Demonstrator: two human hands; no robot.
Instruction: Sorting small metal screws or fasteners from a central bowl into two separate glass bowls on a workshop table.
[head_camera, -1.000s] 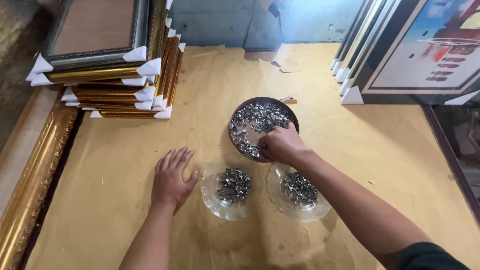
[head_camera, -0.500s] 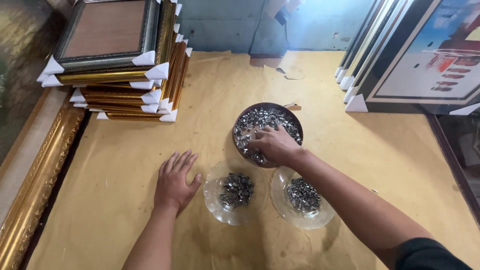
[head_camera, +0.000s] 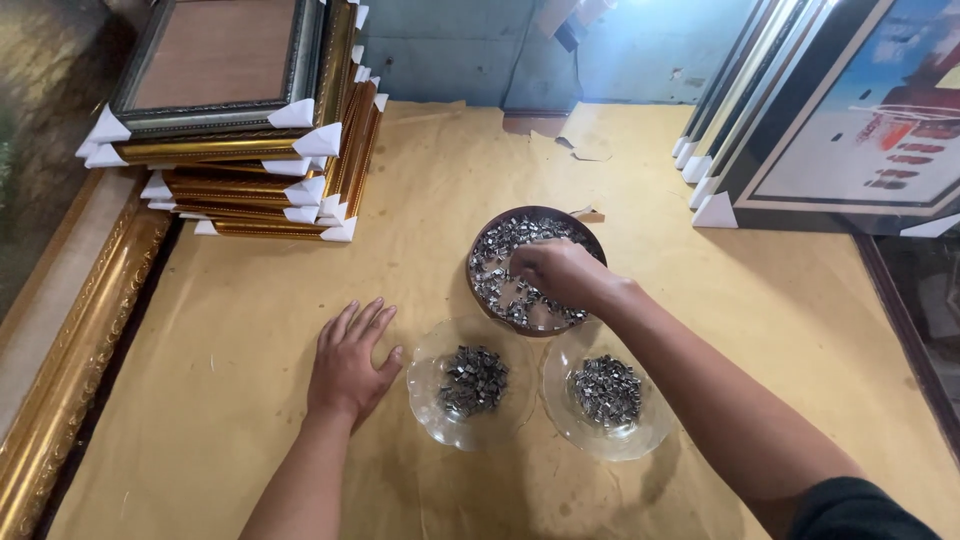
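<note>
On the paper-covered tabletop (head_camera: 250, 330), three dishes are sitting close together. Item one: a dark round bowl (head_camera: 590, 222) is holding a loose heap of small metal clips (head_camera: 500, 255). Item two: a clear glass dish on the left (head_camera: 432, 400) is carrying a small pile of the same clips, sitting just in front of the bowl. Item three: a second clear glass dish on the right (head_camera: 640, 435) is sitting beside it, rims nearly touching, with its own small pile.

Right hand (head_camera: 560, 272): it is reaching into the dark bowl, fingers curled down among the clips; whether it is pinching any cannot be told. Left hand (head_camera: 350, 360): it is lying flat and spread on the tabletop, holding nothing, just beside the left glass dish.

Step in hand, by judgement: picking clips out of the bowl, apparently sorting them into the two glass dishes. The next move is calling for a clean pinch on a few pieces and a short carry toward the nearer dishes without scattering any.

Surroundings: a stack of gilt picture frames (head_camera: 250, 150) with white corner guards is sitting at far left; larger framed pictures (head_camera: 850, 130) are leaning at far right; a gold moulding length (head_camera: 70, 370) is running along the left edge.
</note>
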